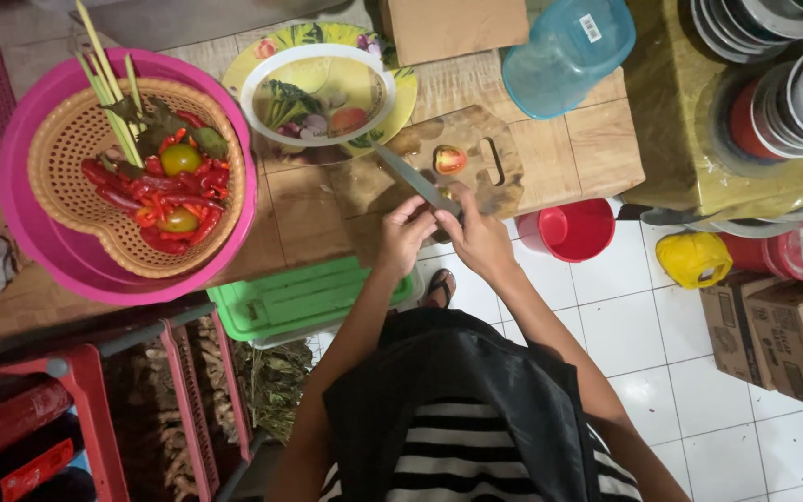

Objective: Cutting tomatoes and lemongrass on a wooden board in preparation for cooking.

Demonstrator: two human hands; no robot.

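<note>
Both hands meet at the near edge of the wooden table (550, 139). The right hand (478, 232) is closed around the handle of a knife (417, 181), whose blade points toward the white bowl (257, 88) of vegetables. The left hand (405, 232) has its fingers curled by the handle; whether it holds anything I cannot tell. A halved tomato (449, 159) lies on the wooden cutting board (504, 181), just beside the blade. A woven basket (67, 153) of red chillies sits in a pink basin (20, 232) at the table's left end.

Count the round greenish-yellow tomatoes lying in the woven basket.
2: one tomato near the middle of the woven basket, another lower down among the red chillies. More may be hidden underneath.
</note>
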